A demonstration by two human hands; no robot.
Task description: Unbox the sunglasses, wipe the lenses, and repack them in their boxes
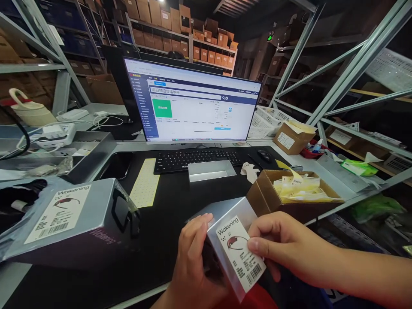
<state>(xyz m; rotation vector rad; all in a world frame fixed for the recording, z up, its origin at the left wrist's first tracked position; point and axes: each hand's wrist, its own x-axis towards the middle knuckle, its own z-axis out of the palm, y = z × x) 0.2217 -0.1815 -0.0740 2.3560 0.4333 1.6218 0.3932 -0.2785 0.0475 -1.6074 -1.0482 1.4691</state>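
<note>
A silver box (231,283) is tilted in front of me, over the near edge of the desk. My left hand (196,262) grips it from the left side. On its facing side is a white "Wakening" label (241,253) with a picture of dark sports glasses and a barcode. My right hand (277,244) is closed at the box's right edge, its thumb lying on the label's edge. The fingers behind the box are partly hidden, and I cannot tell whether the label is fully stuck down. A larger silver "Wakening" box (106,206) with a similar label stands at left.
Beyond the hands are a monitor (196,103), a keyboard (196,159), a mouse (264,155) and a small silver tray (210,171). A yellow sticker sheet (143,184) lies left. An open carton (267,189) of yellow packets stands right, near metal shelf frames.
</note>
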